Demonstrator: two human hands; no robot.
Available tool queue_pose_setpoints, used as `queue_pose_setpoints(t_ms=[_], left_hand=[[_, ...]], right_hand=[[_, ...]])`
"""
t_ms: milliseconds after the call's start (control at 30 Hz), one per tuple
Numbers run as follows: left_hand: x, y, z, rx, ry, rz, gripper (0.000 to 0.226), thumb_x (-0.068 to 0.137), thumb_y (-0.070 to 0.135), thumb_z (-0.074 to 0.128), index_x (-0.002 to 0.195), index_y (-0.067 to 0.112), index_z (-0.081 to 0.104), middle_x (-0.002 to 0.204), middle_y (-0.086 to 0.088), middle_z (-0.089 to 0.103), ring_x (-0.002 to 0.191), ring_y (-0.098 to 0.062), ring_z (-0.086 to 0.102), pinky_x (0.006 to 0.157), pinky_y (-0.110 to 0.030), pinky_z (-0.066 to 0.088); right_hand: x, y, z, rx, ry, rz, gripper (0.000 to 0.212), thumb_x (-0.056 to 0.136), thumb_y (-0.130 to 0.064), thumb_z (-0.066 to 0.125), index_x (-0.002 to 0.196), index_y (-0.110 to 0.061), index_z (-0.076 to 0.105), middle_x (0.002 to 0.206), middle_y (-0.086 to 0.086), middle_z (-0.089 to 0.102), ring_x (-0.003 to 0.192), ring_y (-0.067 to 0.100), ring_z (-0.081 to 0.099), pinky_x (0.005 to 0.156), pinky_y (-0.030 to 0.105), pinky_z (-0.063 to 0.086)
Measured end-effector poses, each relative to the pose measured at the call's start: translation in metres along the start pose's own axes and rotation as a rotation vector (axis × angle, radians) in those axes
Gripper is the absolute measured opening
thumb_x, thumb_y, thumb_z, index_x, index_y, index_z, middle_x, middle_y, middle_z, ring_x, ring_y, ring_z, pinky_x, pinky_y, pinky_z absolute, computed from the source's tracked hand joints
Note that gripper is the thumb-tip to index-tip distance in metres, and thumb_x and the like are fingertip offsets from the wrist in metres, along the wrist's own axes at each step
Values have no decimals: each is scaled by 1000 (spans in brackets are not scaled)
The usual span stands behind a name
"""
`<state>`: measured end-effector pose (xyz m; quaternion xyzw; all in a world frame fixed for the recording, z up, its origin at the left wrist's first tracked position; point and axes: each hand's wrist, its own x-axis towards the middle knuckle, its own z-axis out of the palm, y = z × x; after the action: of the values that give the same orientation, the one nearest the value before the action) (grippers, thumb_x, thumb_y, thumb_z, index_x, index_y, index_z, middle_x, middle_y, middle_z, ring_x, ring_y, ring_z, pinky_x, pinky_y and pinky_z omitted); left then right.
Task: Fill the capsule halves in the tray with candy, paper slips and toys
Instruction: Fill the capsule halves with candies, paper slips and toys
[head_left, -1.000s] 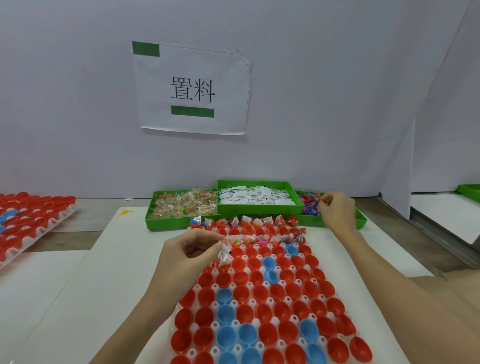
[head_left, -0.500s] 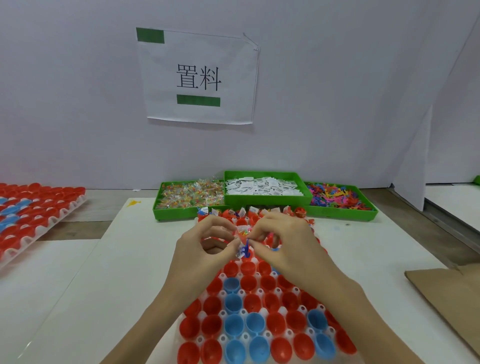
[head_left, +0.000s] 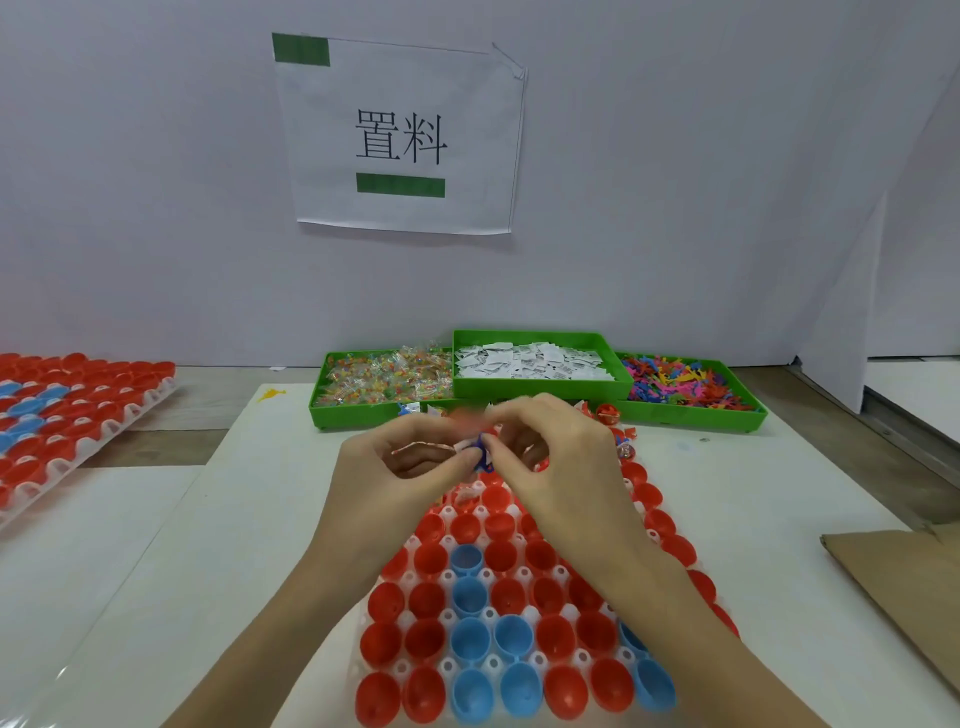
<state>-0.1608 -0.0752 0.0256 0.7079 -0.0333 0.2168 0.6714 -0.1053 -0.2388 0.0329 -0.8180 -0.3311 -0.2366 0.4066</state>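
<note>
A white tray (head_left: 483, 618) of red and blue capsule halves lies in front of me; its far rows hold candy, slips and toys. Both hands meet above those far rows. My left hand (head_left: 395, 483) pinches a clear candy wrapper and a paper slip. My right hand (head_left: 550, 467) pinches a small blue toy (head_left: 483, 454) against the left fingertips. Behind the tray stand three green bins: wrapped candy (head_left: 379, 376), paper slips (head_left: 535, 358) and colourful toys (head_left: 680, 382).
A second tray of red and blue capsule halves (head_left: 67, 410) lies at the left. A cardboard piece (head_left: 904, 582) sits at the right edge. A paper sign (head_left: 400, 135) hangs on the white wall behind the bins.
My right hand left the toy bin and came to the left hand with a blue toy. Both hands now hold their items together over the tray's far rows.
</note>
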Motion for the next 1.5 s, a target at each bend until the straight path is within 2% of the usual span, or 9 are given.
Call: queue_pose_setpoints(t_ms=[133, 367, 567, 767, 1033, 1133, 1267, 1400, 1500], left_hand=[[3, 3, -5, -89, 58, -58, 17, 77, 21, 85, 93, 22, 80, 95, -4, 79, 89, -22, 77, 78, -24, 61], [4, -3, -7, -323, 73, -241, 23, 77, 17, 82, 100, 14, 81, 104, -13, 78, 99, -27, 76, 78, -23, 60], [8, -6, -11, -487, -121, -414, 35, 74, 15, 82, 109, 11, 80, 117, -15, 75, 111, -24, 73, 83, -21, 59], [7, -10, -9, -471, -92, -442, 36, 69, 14, 86, 104, 8, 81, 112, -18, 76, 105, -27, 75, 81, -21, 60], [5, -10, -7, -476, -80, -493, 33, 73, 20, 84, 103, 7, 81, 110, -20, 76, 102, -25, 76, 78, -21, 60], [4, -8, -5, -251, -124, -380, 23, 86, 31, 77, 105, 19, 82, 104, -9, 79, 99, -21, 76, 81, -21, 60], [4, -17, -8, 375, 99, 4, 7, 88, 27, 78, 93, 30, 81, 84, 15, 77, 80, -8, 73, 71, -17, 59], [3, -29, -6, 694, -40, 307, 11, 88, 22, 79, 97, 25, 81, 95, 18, 74, 94, -6, 65, 84, -21, 53], [0, -38, -3, 851, -192, 396, 15, 91, 24, 76, 104, 26, 81, 108, 18, 73, 114, -8, 57, 101, -22, 42]], right_hand=[[-3, -7, 4, 119, 73, -75, 17, 94, -14, 72, 110, -18, 71, 98, -10, 69, 90, 5, 67, 78, 18, 56], [-10, -2, 5, 59, -71, -161, 35, 90, -17, 78, 125, -15, 71, 117, -5, 66, 111, 6, 62, 100, 24, 51], [-6, 10, -2, 110, -53, -129, 21, 89, -16, 78, 110, -16, 75, 105, -7, 68, 96, 7, 66, 86, 23, 56], [-5, 17, -7, 174, -96, -107, 15, 91, -18, 76, 106, -19, 77, 100, -11, 70, 95, 9, 68, 81, 24, 58], [-4, 15, -5, 148, -107, -19, 17, 91, -15, 76, 108, -15, 76, 97, -9, 71, 92, 2, 67, 82, 12, 53], [1, 19, -6, 139, -106, 90, 11, 91, -17, 75, 102, -18, 76, 91, -15, 71, 89, -1, 66, 78, 9, 51], [5, 30, -2, -24, -269, 242, 15, 93, -23, 74, 106, -16, 75, 95, -8, 71, 87, 2, 66, 81, 12, 52], [2, 28, 6, -171, -421, 193, 14, 97, -21, 68, 109, -15, 73, 102, -3, 70, 91, 7, 63, 86, 19, 52], [2, 24, 11, -282, -501, 180, 15, 102, -19, 60, 112, -14, 70, 109, 0, 66, 102, 15, 60, 94, 30, 50]])
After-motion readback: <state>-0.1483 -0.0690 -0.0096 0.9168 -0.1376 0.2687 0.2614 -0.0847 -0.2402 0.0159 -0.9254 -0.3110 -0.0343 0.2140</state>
